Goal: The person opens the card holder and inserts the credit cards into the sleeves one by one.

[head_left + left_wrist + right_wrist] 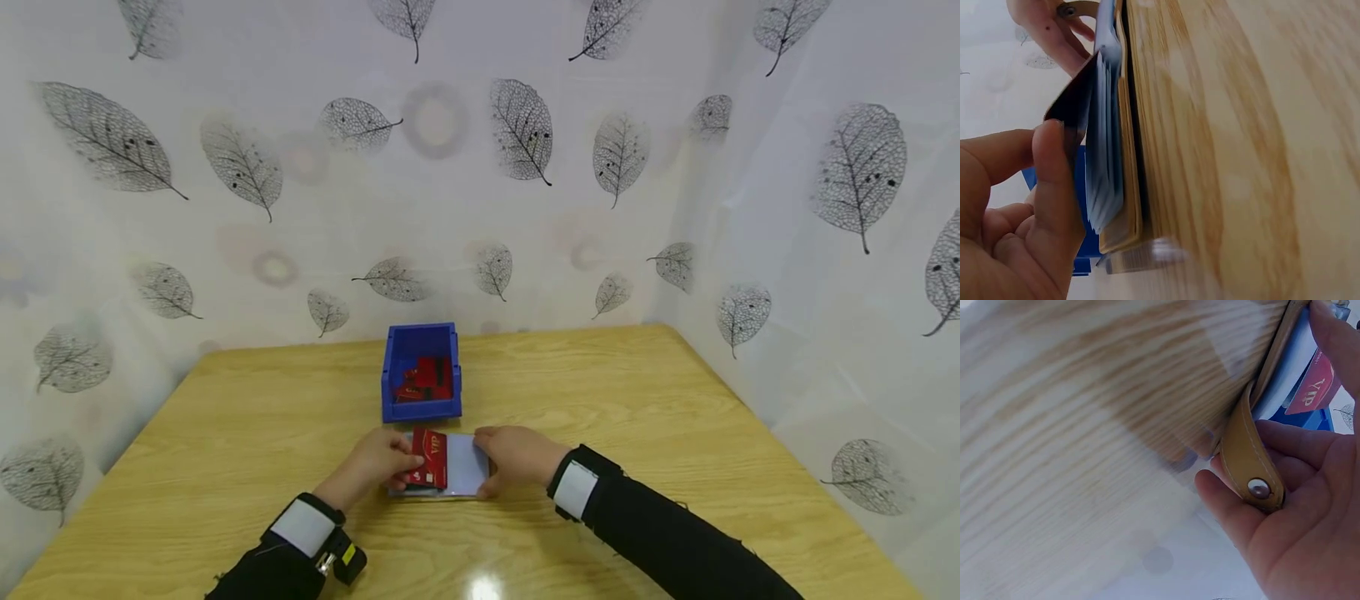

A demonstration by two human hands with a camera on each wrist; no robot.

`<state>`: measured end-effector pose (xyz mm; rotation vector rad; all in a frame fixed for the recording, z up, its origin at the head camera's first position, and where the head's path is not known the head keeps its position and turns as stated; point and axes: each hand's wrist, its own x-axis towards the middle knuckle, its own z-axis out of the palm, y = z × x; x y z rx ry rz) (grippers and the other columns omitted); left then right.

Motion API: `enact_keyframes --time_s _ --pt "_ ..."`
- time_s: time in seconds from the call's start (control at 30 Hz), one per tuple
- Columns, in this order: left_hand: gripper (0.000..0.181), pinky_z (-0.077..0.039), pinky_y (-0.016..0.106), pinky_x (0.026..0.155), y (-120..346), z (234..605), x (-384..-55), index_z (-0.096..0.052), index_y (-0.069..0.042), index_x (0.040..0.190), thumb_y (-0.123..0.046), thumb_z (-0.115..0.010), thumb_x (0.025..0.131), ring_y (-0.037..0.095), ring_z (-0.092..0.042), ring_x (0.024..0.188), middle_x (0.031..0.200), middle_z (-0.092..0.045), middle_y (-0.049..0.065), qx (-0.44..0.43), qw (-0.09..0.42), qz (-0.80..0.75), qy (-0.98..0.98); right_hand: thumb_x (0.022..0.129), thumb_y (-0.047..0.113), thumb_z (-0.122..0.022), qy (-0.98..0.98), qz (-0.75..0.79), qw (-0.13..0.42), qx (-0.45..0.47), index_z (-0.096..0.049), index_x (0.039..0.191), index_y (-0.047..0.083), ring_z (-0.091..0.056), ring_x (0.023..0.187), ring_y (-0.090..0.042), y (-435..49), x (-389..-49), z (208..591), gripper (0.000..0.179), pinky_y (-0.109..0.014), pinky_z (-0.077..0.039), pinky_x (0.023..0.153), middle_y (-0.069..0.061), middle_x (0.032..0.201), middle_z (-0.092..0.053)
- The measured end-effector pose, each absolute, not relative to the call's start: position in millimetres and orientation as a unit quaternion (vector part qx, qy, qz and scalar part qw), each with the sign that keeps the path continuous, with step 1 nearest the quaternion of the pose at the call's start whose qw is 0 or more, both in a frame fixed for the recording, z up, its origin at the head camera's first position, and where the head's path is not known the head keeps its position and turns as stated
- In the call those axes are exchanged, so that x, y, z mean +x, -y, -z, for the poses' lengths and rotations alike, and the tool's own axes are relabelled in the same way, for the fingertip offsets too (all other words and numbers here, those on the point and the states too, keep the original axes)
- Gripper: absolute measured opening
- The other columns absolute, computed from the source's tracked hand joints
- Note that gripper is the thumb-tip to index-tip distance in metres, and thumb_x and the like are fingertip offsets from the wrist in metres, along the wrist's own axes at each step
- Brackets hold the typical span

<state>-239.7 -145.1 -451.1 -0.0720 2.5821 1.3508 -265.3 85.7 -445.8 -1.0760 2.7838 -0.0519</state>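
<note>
My left hand point(375, 460) pinches a red VIP card point(433, 457) between thumb and fingers. The card stands tilted over the left part of an opened tan card holder point(1266, 381), above its clear plastic sleeves point(467, 465). In the left wrist view, the sleeves point(1104, 150) fan out in a stack, with the card's dark back point(1074, 100) against them. My right hand point(521, 455) grips the holder's right end, thumb at the near edge and fingers at the far one. A strap with a metal snap point(1250, 456) sticks out by the right palm.
Just behind the holder is a blue bin point(422, 411) with several red cards point(433, 372) inside. Everything stands on a wood-grain table point(645, 417), and a leaf-print cloth point(450, 192) hangs behind it and along its sides.
</note>
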Motion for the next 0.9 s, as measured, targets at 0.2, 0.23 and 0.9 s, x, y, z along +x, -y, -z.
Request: enact_keyframes --time_s 0.2,0.23,0.9 --pt "0.031 -0.053 0.029 0.052 143 450 -238 -0.059 0.007 0.107 -0.005 -0.074 0.083 0.016 -0.060 0.055 0.077 -0.062 0.009 -0.014 0.104 -0.433 -0.895 0.076 0.053 -0.078 -0.930 0.026 0.088 -0.356 -0.053 0.138 0.005 -0.055 0.123 -0.022 -88 -266 446 0.082 -0.032 -0.043 0.102 -0.008 0.139 -0.054" --pt "0.031 -0.052 0.029 0.051 141 451 -238 -0.059 0.007 0.107 -0.005 -0.075 0.082 0.016 -0.060 0.055 0.076 -0.062 0.009 -0.015 0.103 -0.431 -0.896 0.076 0.053 -0.078 -0.930 0.026 0.089 -0.356 -0.053 0.138 0.005 -0.055 0.123 -0.021 -88 -266 445 0.083 -0.032 -0.043 0.103 -0.008 0.139 -0.054" --pt "0.034 -0.050 0.026 0.051 133 453 -246 -0.057 0.004 0.110 -0.009 -0.075 0.084 0.016 -0.060 0.057 0.080 -0.061 0.009 -0.038 0.126 -0.413 -0.901 0.077 0.049 -0.078 -0.930 0.045 0.093 -0.352 -0.054 0.137 0.003 -0.053 0.125 -0.024 -91 -264 439 0.079 -0.034 -0.041 0.104 -0.010 0.140 -0.053"
